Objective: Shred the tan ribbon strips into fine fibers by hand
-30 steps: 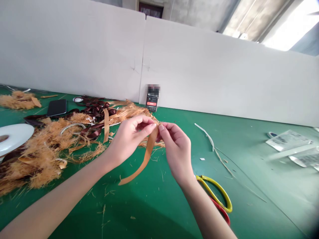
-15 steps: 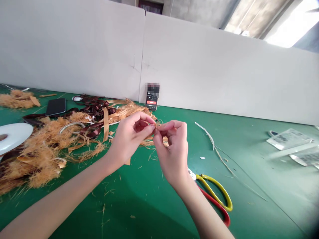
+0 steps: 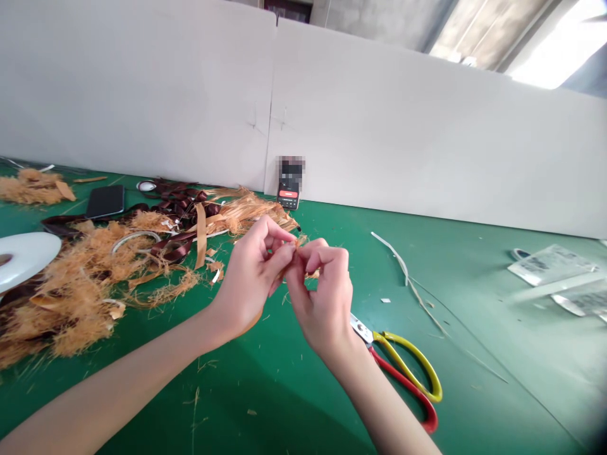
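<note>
Over the green table, my left hand (image 3: 251,278) and my right hand (image 3: 320,297) meet fingertip to fingertip. Both are closed in a pinch on a small bit of tan fibre (image 3: 298,242), mostly hidden by the fingers. Beneath my left hand, a tan edge peeks out near the palm. Scissors (image 3: 365,332) with one yellow and one red handle lie beside my right wrist. Just beyond my left hand is a bundle of long straw-coloured fibres (image 3: 256,208).
Fluffy tan fibre (image 3: 85,316) is heaped at left with dark brown ribbon (image 3: 177,251), a white disc-shaped roll (image 3: 38,253) and a dark phone (image 3: 105,201). A lit phone (image 3: 289,194) leans on the white partition (image 3: 403,126). Rightward are a thin white strip (image 3: 398,260) and clear plastic packets (image 3: 545,265).
My right hand has shifted slightly left and down, its fingers curling more, uncovering more of the scissors' blades. My left hand has rolled a little, still pinching at the same spot.
</note>
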A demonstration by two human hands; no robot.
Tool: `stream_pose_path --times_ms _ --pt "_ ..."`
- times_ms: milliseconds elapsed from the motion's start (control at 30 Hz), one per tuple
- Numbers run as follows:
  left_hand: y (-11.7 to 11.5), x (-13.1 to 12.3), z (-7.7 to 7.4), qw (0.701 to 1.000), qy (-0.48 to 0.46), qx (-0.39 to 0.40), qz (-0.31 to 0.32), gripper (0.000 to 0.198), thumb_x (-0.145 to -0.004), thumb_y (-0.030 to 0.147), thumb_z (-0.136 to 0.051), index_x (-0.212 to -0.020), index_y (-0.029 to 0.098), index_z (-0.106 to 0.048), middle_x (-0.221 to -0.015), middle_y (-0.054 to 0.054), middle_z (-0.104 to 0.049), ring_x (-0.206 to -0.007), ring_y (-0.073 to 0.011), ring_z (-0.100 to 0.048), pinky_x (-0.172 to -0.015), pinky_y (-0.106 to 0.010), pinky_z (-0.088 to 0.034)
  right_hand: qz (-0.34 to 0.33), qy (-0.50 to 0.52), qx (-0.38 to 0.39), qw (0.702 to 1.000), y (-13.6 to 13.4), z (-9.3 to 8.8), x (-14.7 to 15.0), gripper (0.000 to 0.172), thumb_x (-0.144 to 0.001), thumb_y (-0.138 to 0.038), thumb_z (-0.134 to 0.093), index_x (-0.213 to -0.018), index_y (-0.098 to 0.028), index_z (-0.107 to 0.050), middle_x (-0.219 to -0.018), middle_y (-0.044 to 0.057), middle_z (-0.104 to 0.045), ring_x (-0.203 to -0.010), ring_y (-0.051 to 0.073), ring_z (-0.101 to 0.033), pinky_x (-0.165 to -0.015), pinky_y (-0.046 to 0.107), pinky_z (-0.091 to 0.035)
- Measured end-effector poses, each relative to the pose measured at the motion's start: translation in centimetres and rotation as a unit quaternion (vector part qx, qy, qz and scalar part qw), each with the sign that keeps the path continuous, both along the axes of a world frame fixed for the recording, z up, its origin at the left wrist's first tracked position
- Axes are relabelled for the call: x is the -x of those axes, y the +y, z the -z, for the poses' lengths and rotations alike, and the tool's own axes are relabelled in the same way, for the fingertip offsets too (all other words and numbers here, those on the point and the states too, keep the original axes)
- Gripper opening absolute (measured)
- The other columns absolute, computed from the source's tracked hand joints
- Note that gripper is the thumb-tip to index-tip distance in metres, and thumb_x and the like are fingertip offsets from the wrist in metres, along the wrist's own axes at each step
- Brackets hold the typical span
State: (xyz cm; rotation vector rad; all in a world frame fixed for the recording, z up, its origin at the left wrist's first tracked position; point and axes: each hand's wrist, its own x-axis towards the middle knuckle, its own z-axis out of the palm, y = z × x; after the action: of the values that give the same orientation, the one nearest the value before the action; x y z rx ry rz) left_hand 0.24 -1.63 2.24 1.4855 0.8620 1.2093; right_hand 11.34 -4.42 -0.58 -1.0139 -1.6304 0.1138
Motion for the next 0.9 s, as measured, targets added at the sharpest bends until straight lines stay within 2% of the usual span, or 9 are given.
stream_pose_path --times_ms 200,300,433,500,567,633,700,800,900 --pt "-0.4 -0.2 -0.1 0.999 -0.006 0.031 0.035 0.009 -0.089 0.022 -0.051 -0.082 0.023 -0.046 -0.049 0.009 -0.042 -0.033 -0.0051 -0.035 -0.031 -0.017 -0.028 -0.04 0.088 0.012 0.995 -0.4 0.1 0.1 0.027 -0.087 -0.005 -0.045 -0.083 -0.026 -0.029 -0.076 -0.004 -0.041 -0.067 0.011 -0.044 -0.06 0.027 -0.04" --pt "-0.3 -0.1 -0.4 0.999 0.016 0.016 0.038 0.002 -0.09 0.022 -0.051 -0.088 0.023 -0.05 -0.051 0.009 -0.043 -0.034 -0.0054 -0.037 -0.031 -0.018 -0.03 -0.063 0.225 0.059 0.971 -0.6 -0.1 0.1 0.024 -0.088 -0.01 -0.046 -0.084 -0.026 -0.029 -0.079 -0.002 -0.048 -0.07 0.011 -0.052 -0.062 0.027 -0.045" --pt "0.5 0.4 -0.7 1.0 0.028 0.009 0.001 0.008 -0.093 0.025 -0.049 -0.095 0.02 -0.055 -0.053 0.007 -0.049 -0.035 -0.0049 -0.039 -0.034 -0.018 -0.033 -0.031 0.341 0.124 0.931 -0.7 0.2 -0.6 0.014 -0.089 -0.021 -0.048 -0.093 -0.026 -0.036 -0.079 -0.001 -0.055 -0.07 0.013 -0.059 -0.063 0.028 -0.048" --pt "1.1 0.6 -0.6 1.0 0.013 0.013 -0.009 0.011 -0.092 0.028 -0.051 -0.097 0.019 -0.056 -0.055 0.006 -0.052 -0.038 -0.0059 -0.044 -0.037 -0.018 -0.038 -0.043 0.328 0.194 0.923 -0.9 0.6 -0.9 0.016 -0.09 -0.03 -0.051 -0.101 -0.024 -0.041 -0.09 0.003 -0.06 -0.083 0.015 -0.061 -0.075 0.032 -0.05" --pt "1.5 0.7 -0.4 1.0 -0.009 0.018 -0.006 0.014 -0.091 0.03 -0.054 -0.099 0.019 -0.056 -0.061 0.004 -0.058 -0.049 -0.0085 -0.055 -0.047 -0.02 -0.046 -0.092 0.26 0.287 0.918 -1.2 1.1 -0.9 0.033 -0.085 -0.039 -0.06 -0.11 -0.023 -0.045 -0.111 0.007 -0.061 -0.104 0.018 -0.058 -0.092 0.037 -0.045" --pt "1.8 0.7 -0.1 0.999 -0.028 0.027 -0.002 0.015 -0.089 0.028 -0.057 -0.101 0.019 -0.056 -0.071 0.001 -0.065 -0.065 -0.0115 -0.063 -0.06 -0.022 -0.053 -0.152 0.176 0.357 0.904 -1.5 1.6 -0.6 0.05 -0.076 -0.042 -0.07 -0.116 -0.023 -0.047 -0.125 0.008 -0.057 -0.117 0.02 -0.052 -0.102 0.04 -0.039" --pt "2.0 0.7 0.1 0.998 -0.043 0.037 0.006 0.016 -0.087 0.023 -0.059 -0.102 0.018 -0.056 -0.078 -0.001 -0.068 -0.076 -0.0136 -0.066 -0.071 -0.026 -0.054 -0.206 0.111 0.402 0.885 -1.6 1.9 0.0 0.05 -0.073 -0.042 -0.073 -0.114 -0.022 -0.053 -0.121 0.007 -0.06 -0.112 0.021 -0.055 -0.098 0.04 -0.043" --pt "2.4 1.0 -0.1 0.998 -0.057 0.035 0.006 0.016 -0.084 0.019 -0.061 -0.1 0.018 -0.056 -0.082 -0.002 -0.071 -0.082 -0.0156 -0.068 -0.078 -0.028 -0.055 -0.265 0.082 0.447 0.851 -1.5 2.0 0.5 0.024 -0.085 -0.04 -0.059 -0.096 -0.019 -0.06 -0.097 0.006 -0.069 -0.089 0.018 -0.063 -0.079 0.034 -0.051" --pt "3.5 2.0 -0.6 0.998 -0.02 -0.02 -0.049 0.021 -0.082 0.02 -0.063 -0.101 0.018 -0.054 -0.087 -0.004 -0.071 -0.086 -0.0191 -0.069 -0.081 -0.032 -0.056 -0.268 0.096 0.47 0.836 -1.1 1.9 0.1 0.021 -0.093 -0.033 -0.044 -0.091 -0.017 -0.058 -0.085 0.005 -0.071 -0.078 0.014 -0.065 -0.072 0.029 -0.052"
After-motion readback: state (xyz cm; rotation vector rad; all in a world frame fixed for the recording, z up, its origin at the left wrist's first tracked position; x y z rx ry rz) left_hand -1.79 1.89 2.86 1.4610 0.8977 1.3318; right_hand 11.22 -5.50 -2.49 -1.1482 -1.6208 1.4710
